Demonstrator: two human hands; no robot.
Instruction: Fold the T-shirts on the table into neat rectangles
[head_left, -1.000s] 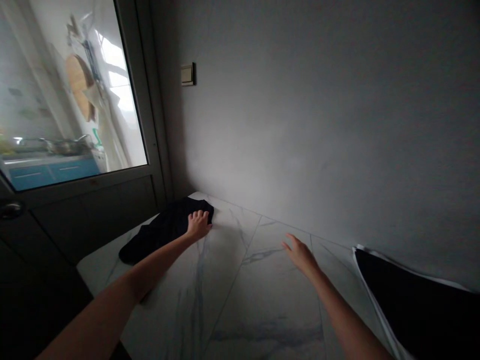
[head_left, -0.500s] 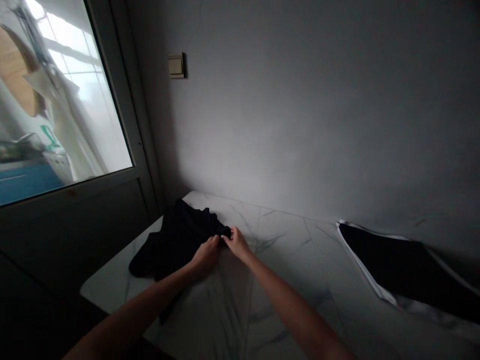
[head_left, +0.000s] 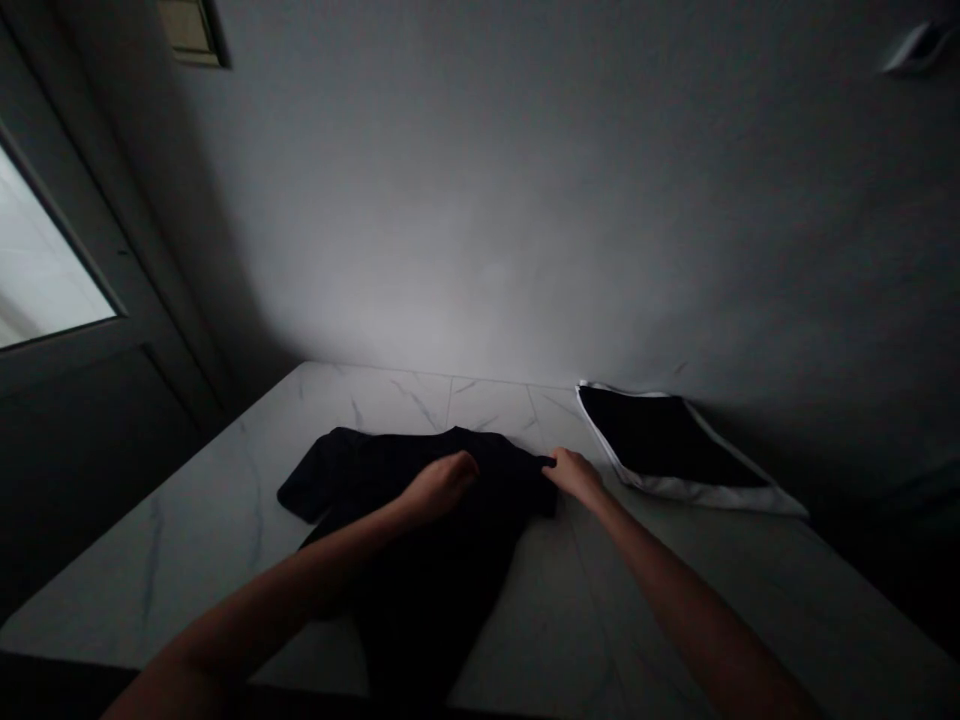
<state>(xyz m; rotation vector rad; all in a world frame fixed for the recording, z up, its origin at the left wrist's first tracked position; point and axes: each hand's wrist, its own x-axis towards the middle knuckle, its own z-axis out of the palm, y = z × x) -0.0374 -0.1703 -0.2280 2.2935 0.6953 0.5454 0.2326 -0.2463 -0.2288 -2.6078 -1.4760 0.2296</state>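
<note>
A black short-sleeved shirt (head_left: 442,560) lies spread on the marble-patterned table (head_left: 202,520), its lower part reaching toward the near edge. At the right sleeve's outer corner, my right hand (head_left: 576,474) pinches the dark cloth between thumb and fingers. My left hand (head_left: 442,484) is over the upper middle of the shirt with its fingers curled closed. Whether cloth is caught in those fingers is hidden against the dark fabric. The left sleeve lies flat on the tabletop, with no hand on it.
To the right, against the wall (head_left: 480,200), lies a flat black piece with white edging (head_left: 667,435). A framed door with a pane (head_left: 45,260) stands at left. A light switch (head_left: 187,32) is on the wall.
The shirt was bunched at the left and is now spread out toward the right. My hands have moved apart, the right one going rightward with the sleeve. The view has turned right and down.
</note>
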